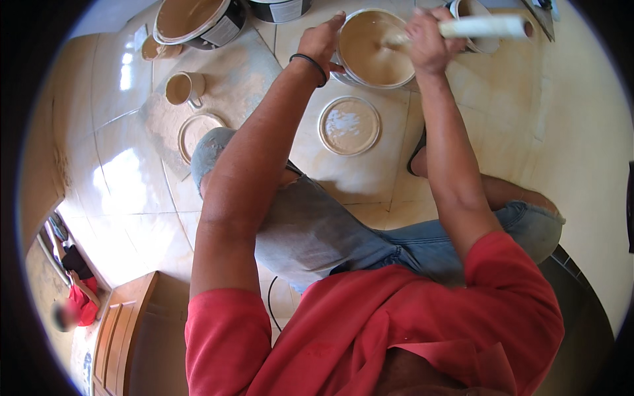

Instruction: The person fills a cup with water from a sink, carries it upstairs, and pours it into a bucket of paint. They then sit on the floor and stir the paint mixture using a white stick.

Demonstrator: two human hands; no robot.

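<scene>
A bucket (348, 74) of smooth beige, paint-like liquid stands on the tiles at the top centre. My left hand (321, 45) grips its left rim, thumb up, a black band round the wrist. In my closed right hand (429, 41) is a white stick (485, 27) with a thick, tube-like end pointing right. Its thin end reaches into the liquid, where the surface swirls. Motion blurs the right hand and stick a little. Just below the bucket lies a round lid (349, 126) smeared with beige and white.
A beige-stained mug (185, 88) and another lid (198, 132) rest on a dusty board (247, 69) at left. Larger buckets (221, 30) stand at the back left, and a small pail (485, 45) beyond my right hand. A person (82, 300) in red is at the far lower left, near a wooden door (122, 333).
</scene>
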